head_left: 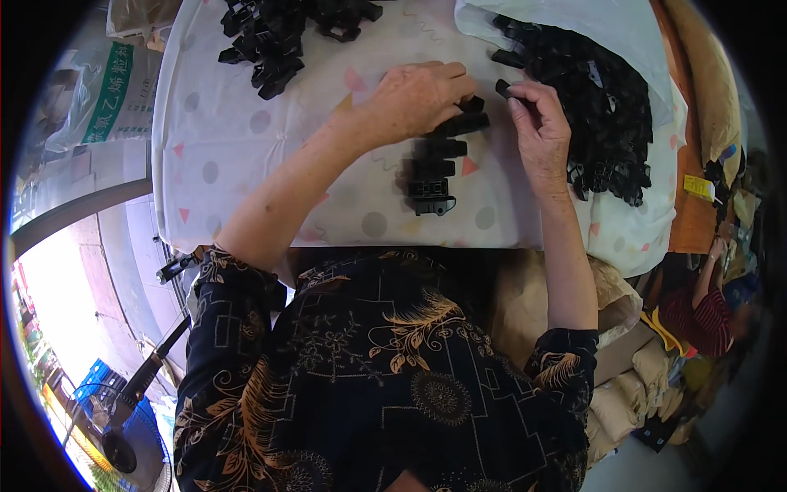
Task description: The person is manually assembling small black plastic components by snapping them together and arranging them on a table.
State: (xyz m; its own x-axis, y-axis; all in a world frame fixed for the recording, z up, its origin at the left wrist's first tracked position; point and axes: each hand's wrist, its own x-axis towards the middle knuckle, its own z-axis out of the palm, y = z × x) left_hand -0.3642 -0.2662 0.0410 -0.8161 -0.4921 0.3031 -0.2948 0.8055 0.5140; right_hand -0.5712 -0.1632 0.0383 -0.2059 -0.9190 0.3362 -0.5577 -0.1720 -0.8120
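My left hand is closed over a black plastic part at the far end of a short column of similar parts; the fingers partly hide it. A longer black piece lies slantwise just under that hand. Closer to me, several black parts are lined up one below another, and the nearest block shows square openings and a side loop. Between thumb and fingertips, my right hand pinches a small black plastic piece. The exact kind of these parts cannot be made out.
A large heap of black parts spreads at the right, on and beside clear plastic sheeting. Another pile lies far left on the patterned tablecloth. A fan stands lower left; another person is at far right.
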